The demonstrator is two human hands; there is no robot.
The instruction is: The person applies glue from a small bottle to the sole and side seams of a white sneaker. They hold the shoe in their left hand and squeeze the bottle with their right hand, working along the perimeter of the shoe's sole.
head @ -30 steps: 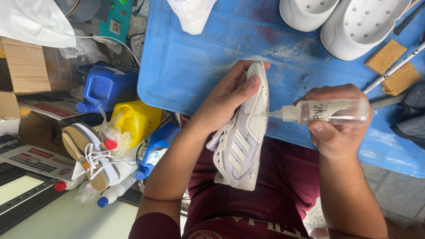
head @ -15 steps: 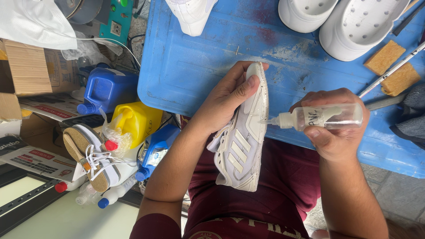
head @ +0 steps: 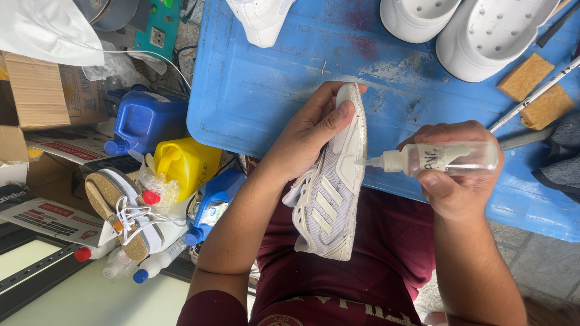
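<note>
A scuffed blue bench (head: 254, 90) lies below. The left hand (head: 311, 130) grips a white shoe (head: 332, 193) at its toe, above the lap: light and bendy. The right hand (head: 450, 181) squeezes a soft, clear bottle (head: 447, 158), nozzle touching the sole edge.

Cut off by the top edge: a white shoe (head: 261, 18) and two white clogs (head: 489, 33), only parts showing. Hidden under the left hand (head: 311, 130): much of the sneaker (head: 332, 193) upper, and inside the right hand (head: 453, 175), the middle of the clear bottle (head: 447, 158), with its nozzle tip too small to tell whether touching the sole. Behind the sandal (head: 124, 214), small bottles (head: 148, 268) mostly covered, contents unclear.
</note>
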